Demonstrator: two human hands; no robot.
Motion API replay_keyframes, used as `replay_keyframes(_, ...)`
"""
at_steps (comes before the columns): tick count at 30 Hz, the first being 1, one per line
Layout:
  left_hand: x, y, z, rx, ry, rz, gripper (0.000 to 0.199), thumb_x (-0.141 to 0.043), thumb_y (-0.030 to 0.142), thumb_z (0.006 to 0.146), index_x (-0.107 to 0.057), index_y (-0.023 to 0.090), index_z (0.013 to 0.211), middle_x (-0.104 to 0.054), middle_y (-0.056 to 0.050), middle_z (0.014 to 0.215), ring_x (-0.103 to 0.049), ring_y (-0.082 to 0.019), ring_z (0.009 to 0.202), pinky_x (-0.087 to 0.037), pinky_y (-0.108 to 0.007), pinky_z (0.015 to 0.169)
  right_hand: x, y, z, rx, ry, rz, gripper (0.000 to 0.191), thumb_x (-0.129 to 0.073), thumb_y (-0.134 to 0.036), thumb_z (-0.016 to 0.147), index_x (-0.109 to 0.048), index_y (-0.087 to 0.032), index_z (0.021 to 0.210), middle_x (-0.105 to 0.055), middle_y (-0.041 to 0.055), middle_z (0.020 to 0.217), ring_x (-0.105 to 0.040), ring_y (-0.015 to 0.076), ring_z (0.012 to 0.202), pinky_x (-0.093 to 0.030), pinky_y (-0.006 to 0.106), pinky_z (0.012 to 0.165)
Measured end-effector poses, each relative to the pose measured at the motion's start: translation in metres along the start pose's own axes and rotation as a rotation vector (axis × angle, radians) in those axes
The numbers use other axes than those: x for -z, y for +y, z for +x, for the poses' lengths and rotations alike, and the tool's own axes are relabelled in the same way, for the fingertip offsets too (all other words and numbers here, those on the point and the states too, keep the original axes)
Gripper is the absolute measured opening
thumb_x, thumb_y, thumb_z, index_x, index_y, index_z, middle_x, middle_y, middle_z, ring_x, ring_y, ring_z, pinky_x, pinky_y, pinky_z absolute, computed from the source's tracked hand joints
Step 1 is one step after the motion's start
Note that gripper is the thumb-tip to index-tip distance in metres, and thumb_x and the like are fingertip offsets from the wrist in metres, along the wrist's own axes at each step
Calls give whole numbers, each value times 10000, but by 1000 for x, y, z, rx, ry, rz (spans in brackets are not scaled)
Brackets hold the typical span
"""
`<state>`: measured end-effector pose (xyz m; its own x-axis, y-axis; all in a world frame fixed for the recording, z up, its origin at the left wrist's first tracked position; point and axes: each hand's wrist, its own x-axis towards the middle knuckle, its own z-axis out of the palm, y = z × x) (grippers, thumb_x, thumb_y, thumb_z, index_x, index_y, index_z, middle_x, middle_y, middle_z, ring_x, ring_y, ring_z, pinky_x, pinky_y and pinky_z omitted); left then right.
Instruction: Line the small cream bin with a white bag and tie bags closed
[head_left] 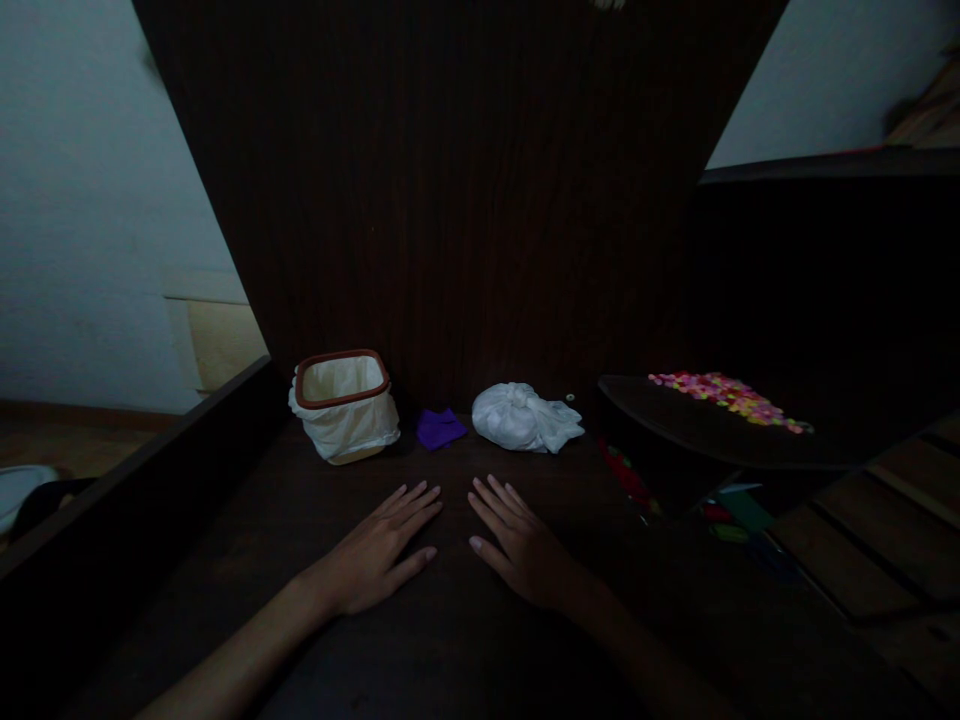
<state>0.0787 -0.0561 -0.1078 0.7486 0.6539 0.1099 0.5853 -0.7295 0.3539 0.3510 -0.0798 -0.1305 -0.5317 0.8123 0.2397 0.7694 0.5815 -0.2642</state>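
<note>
My left hand [379, 550] lies flat on the dark wooden surface [420, 660], palm down with the fingers spread. Opposite it, my right hand [521, 550] rests the same way, and neither hand holds anything. Beyond the left fingers stands a small waste bin [351, 420] with a brown rim and a white liner bag folded over it. A knotted white plastic bag [510, 418] with something bulky inside sits beyond the right fingers. Between bin and bag lies a folded purple piece [440, 428], perhaps cloth or a bag; its kind is unclear.
A tall dark panel [480, 200] rises behind these things. On the right, a rounded shelf [645, 410] carries a string of pink and yellow flower-like pieces [727, 395]. Dim red and green items [742, 510] sit beneath it. A raised side board [150, 460] borders the left.
</note>
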Motion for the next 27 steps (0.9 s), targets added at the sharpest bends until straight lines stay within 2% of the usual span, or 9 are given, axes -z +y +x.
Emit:
replay_keyframes(10,3,3,2,31,-41,24,593,-424,497,1050,-392,191,1556,-348,-122,1641,-280,-299,1541,-285,-550,1256,-2,1,-1,3,8,-8,553,-524,-314,1011,-451,-116,1523,-370,151,1608,-281,336,1527,-311,606,1218)
replay_keyframes(27,-1,-2,0,-25,27,6,575,-463,471,1043,-382,243,1564,-366,-102,1636,-309,-297,1533,-291,-545,1253,-2,2,-1,23,17,2,552,-514,-310,1014,-442,-130,1531,-366,148,1607,-287,341,1524,-324,618,1206)
